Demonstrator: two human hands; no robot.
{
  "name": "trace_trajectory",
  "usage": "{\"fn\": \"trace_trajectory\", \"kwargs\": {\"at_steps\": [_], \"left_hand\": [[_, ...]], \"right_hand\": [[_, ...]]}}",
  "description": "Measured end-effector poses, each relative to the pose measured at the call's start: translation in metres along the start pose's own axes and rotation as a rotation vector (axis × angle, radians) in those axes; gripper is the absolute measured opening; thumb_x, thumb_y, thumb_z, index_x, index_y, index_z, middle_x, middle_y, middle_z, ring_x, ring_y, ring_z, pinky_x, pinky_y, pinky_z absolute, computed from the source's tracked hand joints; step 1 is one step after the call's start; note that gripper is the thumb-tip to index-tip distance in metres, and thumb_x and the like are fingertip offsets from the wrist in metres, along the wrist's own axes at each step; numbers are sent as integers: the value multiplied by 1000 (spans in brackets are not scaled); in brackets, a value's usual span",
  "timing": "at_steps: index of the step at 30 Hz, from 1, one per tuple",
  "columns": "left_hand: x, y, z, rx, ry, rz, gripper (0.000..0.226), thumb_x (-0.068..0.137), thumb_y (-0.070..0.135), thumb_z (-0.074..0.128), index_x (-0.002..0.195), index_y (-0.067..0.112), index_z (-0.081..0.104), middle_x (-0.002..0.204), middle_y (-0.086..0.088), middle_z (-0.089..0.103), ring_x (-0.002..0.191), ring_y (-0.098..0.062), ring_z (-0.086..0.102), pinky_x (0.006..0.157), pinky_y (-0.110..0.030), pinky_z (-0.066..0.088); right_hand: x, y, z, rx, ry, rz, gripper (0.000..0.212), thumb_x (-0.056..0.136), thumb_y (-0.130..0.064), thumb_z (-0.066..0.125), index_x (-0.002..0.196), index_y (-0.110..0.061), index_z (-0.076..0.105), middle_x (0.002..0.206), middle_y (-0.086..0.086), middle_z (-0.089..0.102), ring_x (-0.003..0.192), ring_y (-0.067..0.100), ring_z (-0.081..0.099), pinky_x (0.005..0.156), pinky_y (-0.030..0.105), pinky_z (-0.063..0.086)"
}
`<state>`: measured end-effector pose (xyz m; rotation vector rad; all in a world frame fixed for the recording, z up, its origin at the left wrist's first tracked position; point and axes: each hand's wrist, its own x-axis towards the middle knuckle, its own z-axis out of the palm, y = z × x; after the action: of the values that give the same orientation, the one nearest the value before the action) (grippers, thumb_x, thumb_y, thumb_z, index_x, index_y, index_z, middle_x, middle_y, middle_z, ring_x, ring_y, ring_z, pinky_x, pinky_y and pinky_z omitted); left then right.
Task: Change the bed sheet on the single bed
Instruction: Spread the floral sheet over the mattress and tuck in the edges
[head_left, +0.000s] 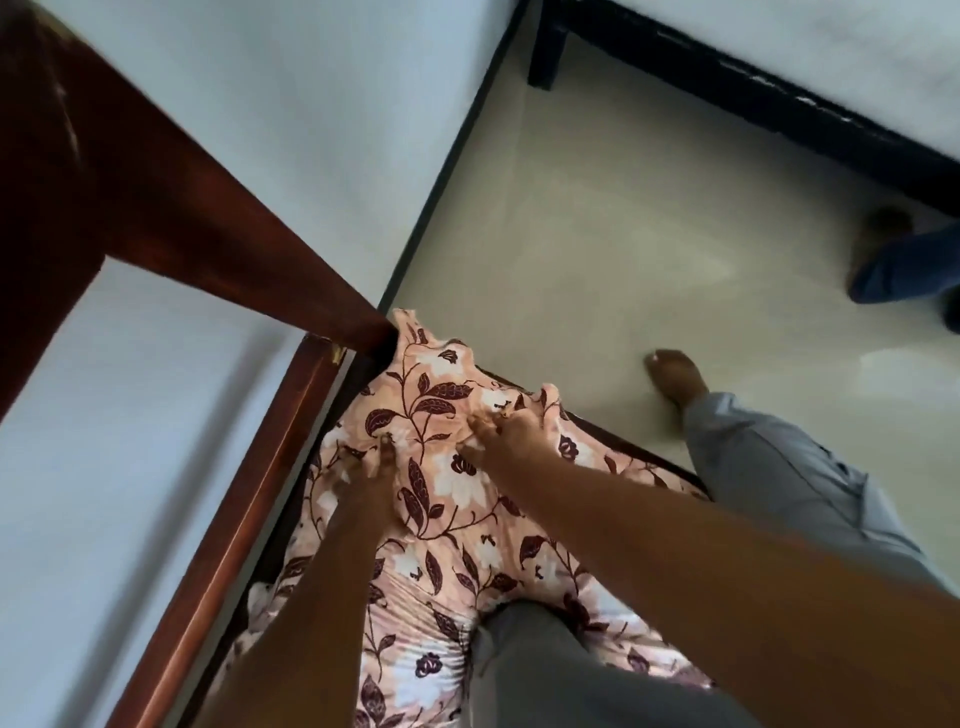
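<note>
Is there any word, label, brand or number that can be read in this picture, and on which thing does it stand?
None: no readable text shows anywhere.
The floral sheet, gripped by the left hand and the right hand, bears only leaves and flowers, no letters.
The wooden bed frame, the wall and the floor carry no writing or sign.

The bed sheet (447, 499) is peach-pink, printed with white flowers and dark maroon leaves on trailing vines. Beside it, the bed frame (234, 519) is glossy reddish-brown wood. Beyond the sheet, the floor (597, 249) is pale cream, the wall (322, 130) white with a black skirting strip (452, 156). The trouser leg (779, 478) beside the sheet is light grey.
</note>
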<state>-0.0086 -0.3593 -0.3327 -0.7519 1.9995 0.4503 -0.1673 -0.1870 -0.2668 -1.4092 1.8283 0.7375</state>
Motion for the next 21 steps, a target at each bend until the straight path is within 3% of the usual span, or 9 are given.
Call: {"fn": "trace_trajectory", "kwargs": {"at_steps": [2, 4, 8, 9, 11, 12, 14, 17, 21], "left_hand": [[-4, 3, 2, 26, 7, -34, 167, 50, 56, 93, 133, 37, -51, 162, -32, -2, 146, -57, -7, 115, -74, 7], [-6, 7, 1, 94, -7, -108, 171, 47, 61, 92, 132, 33, -53, 162, -32, -1, 146, -57, -10, 114, -76, 5], [-31, 38, -17, 134, -50, -331, 158, 58, 57, 88, 139, 37, -46, 160, -22, -25, 146, -54, -17, 108, -73, 30], [-37, 49, -24, 98, -43, -372, 143, 71, 53, 83, 145, 38, -38, 161, -18, -27, 147, -52, -15, 108, -70, 34], [-44, 77, -29, 9, 13, -449, 91, 100, 42, 53, 157, 34, -17, 164, -17, -19, 151, -47, -8, 110, -64, 36], [-48, 88, -31, -32, 60, -471, 75, 104, 38, 43, 160, 29, -7, 165, -18, -15, 152, -45, -5, 113, -62, 34], [-51, 110, -27, -132, 109, -475, 84, 99, 35, 57, 161, 17, 4, 166, -18, -10, 152, -43, -3, 119, -59, 24], [-58, 135, -21, -258, 67, -409, 119, 80, 27, 83, 158, 4, -4, 163, -16, -19, 152, -36, -13, 124, -52, 2], [-44, 139, -28, -191, -22, -440, 128, 73, 28, 88, 156, -3, -5, 163, -23, -17, 152, -38, -14, 122, -55, 3]], "right_hand": [[-1, -4, 9, 15, 67, 10, 101, 90, -25, 74, 161, -33, 3, 167, 14, -9, 155, 36, 10, 106, 59, 40], [1, 4, 20, 57, 92, -81, 108, 86, -23, 77, 162, -25, 0, 167, 17, -10, 154, 39, 7, 119, 60, 23], [13, 56, 36, 141, 92, -328, 103, 90, -29, 73, 161, -32, -2, 168, 8, -15, 156, 31, 4, 121, 61, 7], [17, 66, 36, 133, 86, -381, 99, 92, -28, 70, 161, -33, -1, 168, 6, -16, 156, 30, 4, 120, 62, 7], [21, 84, 37, 147, 94, -469, 98, 93, -24, 69, 161, -33, -1, 168, 4, -16, 156, 28, 4, 120, 62, 9], [23, 86, 36, 166, 91, -502, 99, 92, -22, 69, 161, -34, -1, 168, 3, -16, 157, 27, 3, 119, 62, 9], [33, 91, 37, 217, 51, -563, 100, 92, -21, 70, 161, -36, -1, 168, 0, -17, 157, 25, 2, 119, 64, 12], [50, 95, 44, 260, -3, -638, 101, 93, -23, 69, 160, -39, -4, 167, -5, -20, 157, 21, -1, 119, 67, 15], [50, 107, 48, 317, 27, -722, 98, 96, -15, 64, 160, -37, -7, 162, -9, -26, 156, 19, -3, 119, 56, 22]]}}
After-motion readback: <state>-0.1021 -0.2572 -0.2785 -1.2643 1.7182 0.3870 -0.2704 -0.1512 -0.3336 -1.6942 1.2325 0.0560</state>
